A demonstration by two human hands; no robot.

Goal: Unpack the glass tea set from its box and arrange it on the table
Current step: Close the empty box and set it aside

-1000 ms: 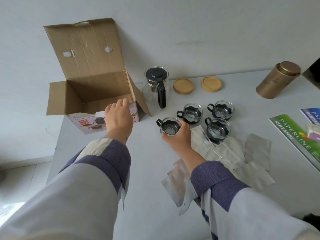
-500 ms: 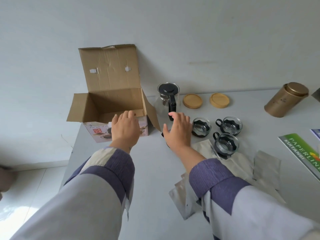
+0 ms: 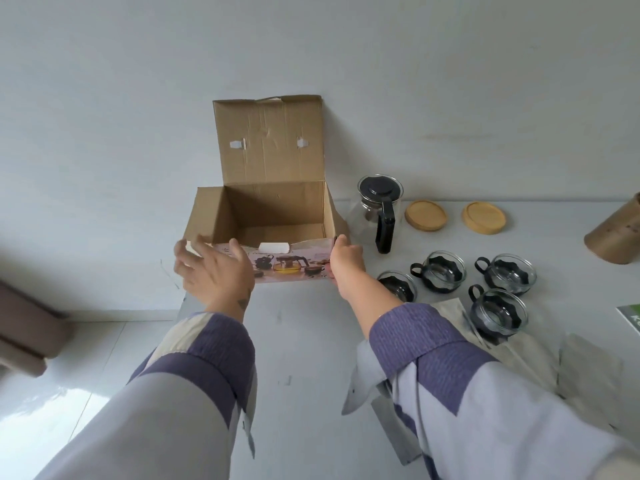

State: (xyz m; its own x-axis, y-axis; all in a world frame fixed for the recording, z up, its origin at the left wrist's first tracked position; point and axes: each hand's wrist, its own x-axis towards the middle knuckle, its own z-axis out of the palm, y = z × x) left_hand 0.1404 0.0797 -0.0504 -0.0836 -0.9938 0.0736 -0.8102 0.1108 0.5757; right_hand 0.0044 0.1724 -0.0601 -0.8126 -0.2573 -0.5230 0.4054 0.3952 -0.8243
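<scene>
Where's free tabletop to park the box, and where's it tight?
Free: the bare white table strip between the two sleeves, in front of the open cardboard box. Crowded: right side, with the glass teapot, four glass cups, two round wooden coasters and grey wrapping sheets.

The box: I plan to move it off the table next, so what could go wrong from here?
The box sits at the table's left edge, so a push from the right hand could tip it off. The left hand hovers open and seems not to hold it yet. The glass teapot stands close by the box's right flap, so swinging the box could knock it. The nearest cup lies beside the right forearm.
</scene>
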